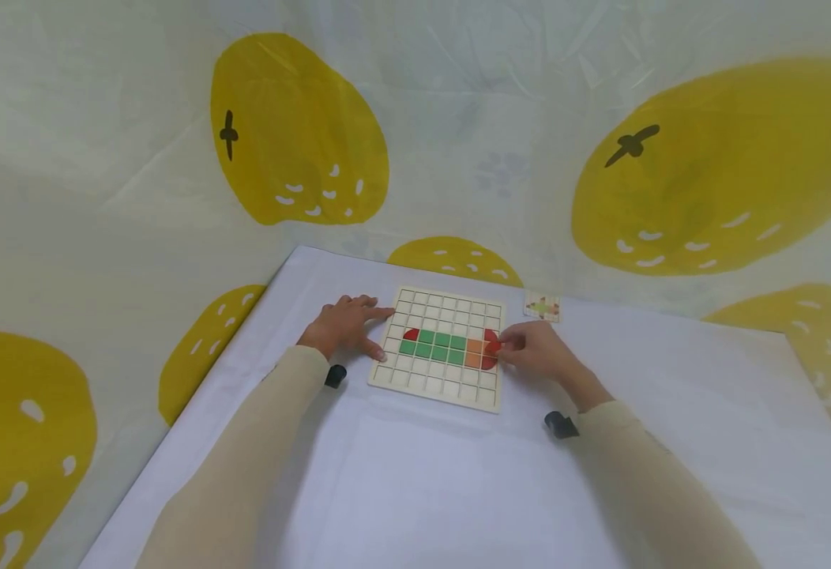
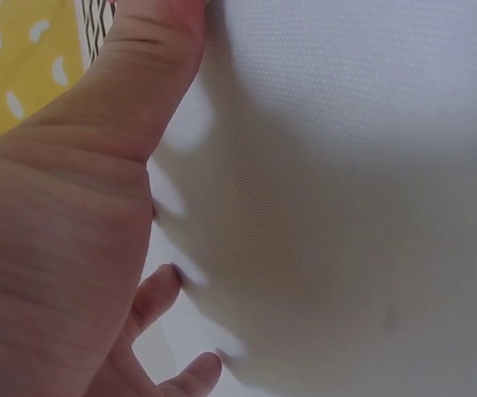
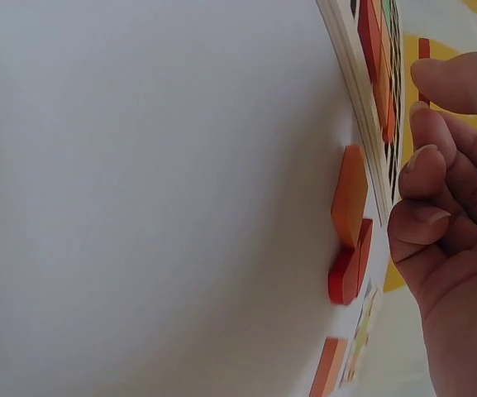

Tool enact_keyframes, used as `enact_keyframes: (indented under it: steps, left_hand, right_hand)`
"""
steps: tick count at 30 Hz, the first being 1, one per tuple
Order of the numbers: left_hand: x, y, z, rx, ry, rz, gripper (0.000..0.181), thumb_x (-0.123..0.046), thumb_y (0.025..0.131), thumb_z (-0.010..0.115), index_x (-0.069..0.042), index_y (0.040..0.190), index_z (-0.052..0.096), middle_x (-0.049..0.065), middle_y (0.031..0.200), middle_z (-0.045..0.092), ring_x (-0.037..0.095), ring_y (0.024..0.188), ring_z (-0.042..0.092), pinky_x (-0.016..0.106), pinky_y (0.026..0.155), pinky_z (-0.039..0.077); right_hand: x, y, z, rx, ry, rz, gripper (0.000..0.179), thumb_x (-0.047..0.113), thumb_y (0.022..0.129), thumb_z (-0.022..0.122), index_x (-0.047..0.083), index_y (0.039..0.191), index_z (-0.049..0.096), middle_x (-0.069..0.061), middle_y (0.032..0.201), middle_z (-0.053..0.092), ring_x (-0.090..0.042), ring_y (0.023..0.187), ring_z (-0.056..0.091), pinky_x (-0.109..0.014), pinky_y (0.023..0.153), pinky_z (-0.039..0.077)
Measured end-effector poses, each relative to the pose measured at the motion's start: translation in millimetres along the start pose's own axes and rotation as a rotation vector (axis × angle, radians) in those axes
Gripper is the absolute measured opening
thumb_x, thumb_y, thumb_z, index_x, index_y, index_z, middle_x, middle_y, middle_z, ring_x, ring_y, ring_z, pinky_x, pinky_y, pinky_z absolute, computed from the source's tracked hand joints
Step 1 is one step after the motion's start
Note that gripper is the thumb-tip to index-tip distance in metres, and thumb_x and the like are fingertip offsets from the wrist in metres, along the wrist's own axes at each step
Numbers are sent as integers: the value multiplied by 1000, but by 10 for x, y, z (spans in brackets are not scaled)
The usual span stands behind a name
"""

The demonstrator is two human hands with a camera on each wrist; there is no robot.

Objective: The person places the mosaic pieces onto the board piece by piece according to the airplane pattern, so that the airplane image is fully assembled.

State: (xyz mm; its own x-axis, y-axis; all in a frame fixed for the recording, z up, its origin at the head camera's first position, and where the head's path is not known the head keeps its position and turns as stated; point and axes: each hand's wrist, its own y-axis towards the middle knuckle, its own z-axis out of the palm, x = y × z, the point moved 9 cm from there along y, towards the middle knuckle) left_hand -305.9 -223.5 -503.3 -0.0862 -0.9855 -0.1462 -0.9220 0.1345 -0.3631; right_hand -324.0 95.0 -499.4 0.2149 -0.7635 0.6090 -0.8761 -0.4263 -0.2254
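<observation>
A pale wooden grid board (image 1: 433,386) lies on the white table. A green block of tiles (image 1: 440,348) crosses its middle, with a red tile (image 1: 411,335) at the upper left and orange tiles (image 1: 474,353) and red ones at the right. My left hand (image 1: 344,325) rests at the board's left edge, fingers spread, thumb and index finger reaching it. At the right edge my right hand (image 1: 539,349) pinches a red tile (image 3: 424,47) between thumb and fingertip, seen edge-on above the board in the right wrist view. The left wrist view shows little of the board.
Beyond the board's right corner lies a small pattern card (image 1: 542,307). Beside the board, the right wrist view shows loose orange pieces (image 3: 350,194) and red pieces (image 3: 347,273) on the table. A fruit-patterned curtain (image 1: 444,174) hangs behind.
</observation>
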Motion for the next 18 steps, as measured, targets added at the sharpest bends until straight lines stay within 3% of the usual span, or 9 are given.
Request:
enact_keyframes:
  steps: [18]
  left_hand:
    - [17, 43, 20, 16, 36, -7, 103, -69, 75, 81, -47, 162, 30, 3, 174, 28, 39, 156, 30, 69, 123, 30]
  right_hand:
    - [336, 125, 280, 10, 58, -90, 28, 25, 89, 81, 9, 113, 78, -4, 88, 67, -21, 84, 58, -27, 68, 48]
